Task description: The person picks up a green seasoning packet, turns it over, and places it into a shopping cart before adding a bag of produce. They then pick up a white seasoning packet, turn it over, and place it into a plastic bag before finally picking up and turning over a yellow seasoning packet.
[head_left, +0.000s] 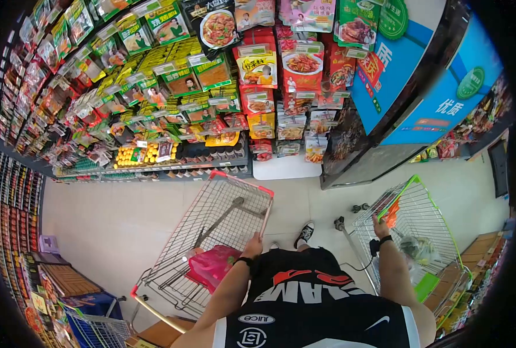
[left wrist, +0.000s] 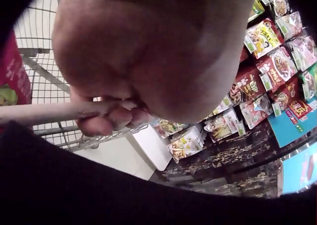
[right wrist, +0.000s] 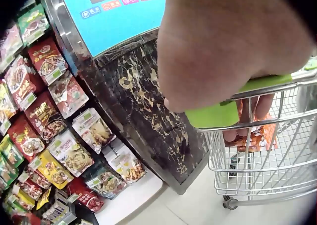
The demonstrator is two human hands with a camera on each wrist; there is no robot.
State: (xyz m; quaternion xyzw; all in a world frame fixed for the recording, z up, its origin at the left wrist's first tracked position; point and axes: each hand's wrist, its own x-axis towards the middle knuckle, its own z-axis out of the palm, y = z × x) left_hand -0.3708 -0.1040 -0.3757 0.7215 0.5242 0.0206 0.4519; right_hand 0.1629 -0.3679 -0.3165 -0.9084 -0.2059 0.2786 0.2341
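My left hand (head_left: 252, 246) grips the edge bar of a wire shopping cart with red corners (head_left: 266, 191). The left wrist view shows its fingers (left wrist: 96, 126) curled under the pale pink bar (left wrist: 44, 112). Inside that cart lies a bright pink bag (head_left: 214, 265), close to the left forearm. My right hand (head_left: 381, 227) holds the rim of a second cart, with green trim (head_left: 437, 209); its fingers hook over the green edge piece (right wrist: 213, 117) in the right wrist view. An orange package (right wrist: 260, 138) hangs inside just behind those fingers, and a clear produce bag (head_left: 417, 249) sits farther in.
Ahead stands a shelf wall of hanging food packets (head_left: 182, 81). A dark marbled pillar (right wrist: 148, 101) with blue signs (head_left: 443, 110) rises at front right. Another cart (head_left: 98, 330) is at lower left. Pale floor tiles (head_left: 107, 220) lie between the carts and shelves.
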